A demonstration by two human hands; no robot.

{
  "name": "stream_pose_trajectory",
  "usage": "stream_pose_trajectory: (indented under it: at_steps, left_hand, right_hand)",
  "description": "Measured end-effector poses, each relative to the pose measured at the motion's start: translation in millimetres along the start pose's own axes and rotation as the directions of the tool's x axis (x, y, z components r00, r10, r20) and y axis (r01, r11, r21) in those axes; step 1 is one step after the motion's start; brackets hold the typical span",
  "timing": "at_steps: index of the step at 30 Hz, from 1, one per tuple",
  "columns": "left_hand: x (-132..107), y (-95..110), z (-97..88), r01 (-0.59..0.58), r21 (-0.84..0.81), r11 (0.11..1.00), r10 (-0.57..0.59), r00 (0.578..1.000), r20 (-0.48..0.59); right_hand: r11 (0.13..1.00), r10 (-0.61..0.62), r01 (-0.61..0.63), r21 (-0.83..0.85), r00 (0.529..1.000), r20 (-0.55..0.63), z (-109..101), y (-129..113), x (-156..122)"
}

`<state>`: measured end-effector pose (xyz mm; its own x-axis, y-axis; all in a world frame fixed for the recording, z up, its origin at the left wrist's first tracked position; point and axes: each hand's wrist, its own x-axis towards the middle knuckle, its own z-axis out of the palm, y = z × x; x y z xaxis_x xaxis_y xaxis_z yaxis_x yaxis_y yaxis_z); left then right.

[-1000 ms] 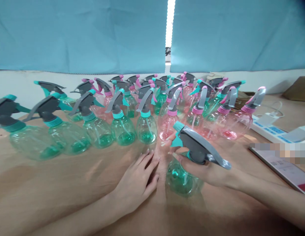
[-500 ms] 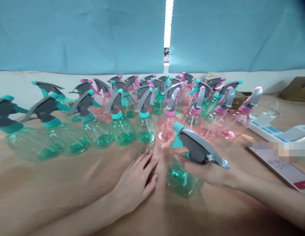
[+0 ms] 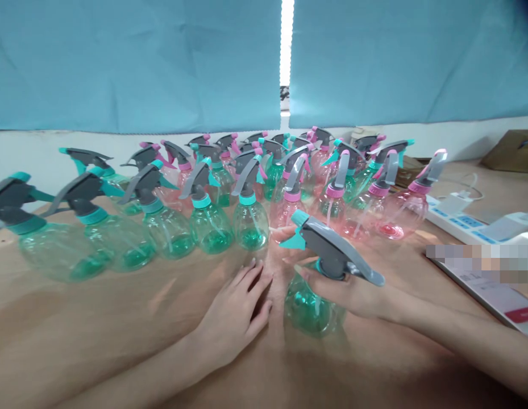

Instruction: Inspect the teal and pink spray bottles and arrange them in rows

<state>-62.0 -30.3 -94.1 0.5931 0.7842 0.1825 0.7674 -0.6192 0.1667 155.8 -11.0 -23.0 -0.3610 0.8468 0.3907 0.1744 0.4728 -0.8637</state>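
Observation:
My right hand [image 3: 361, 295] is around the neck of a green spray bottle [image 3: 312, 304]. The thumb lies on the near side, and other fingers stick out behind the bottle, partly hidden. This bottle has a grey head with a turquoise nozzle and trigger pointing left, and it leans a little. To its left, my left hand [image 3: 233, 307] rests palm down on the table, fingers apart, holding nothing. Beyond the hands stand a clear green spray bottle [image 3: 252, 224] with a turquoise collar and a pink spray bottle [image 3: 288, 213] with a pink collar, within rows of several similar bottles.
A wooden table [image 3: 131, 335] carries everything. On the right lie a phone-like device [image 3: 477, 287] and a white power strip [image 3: 460, 221] with plugs. A cardboard box [image 3: 508, 150] sits at the far right. Blue cloth [image 3: 140, 62] hangs behind, with a bright gap between its panels.
My right hand and the held spray bottle have shifted slightly left, and the bottle's head sits a bit further left. My left hand stays in place. The whole view has moved slightly.

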Motion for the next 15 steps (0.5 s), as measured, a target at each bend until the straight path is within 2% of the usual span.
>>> stream_pose_trajectory:
  at_steps: [9, 15]
  left_hand:
    - [1, 1, -1.5, 0.005, -0.045, 0.999, -0.005, 1.000, -0.003]
    - [-2, 8, -5.0, -0.006, -0.261, 0.965, -0.012, 0.998, -0.068]
  right_hand:
    - [0.988, 0.068, -0.074, -0.137, 0.997, -0.048, 1, 15, -10]
    - [0.977, 0.065, -0.085, -0.196, 0.992, -0.107, 0, 11, -10]
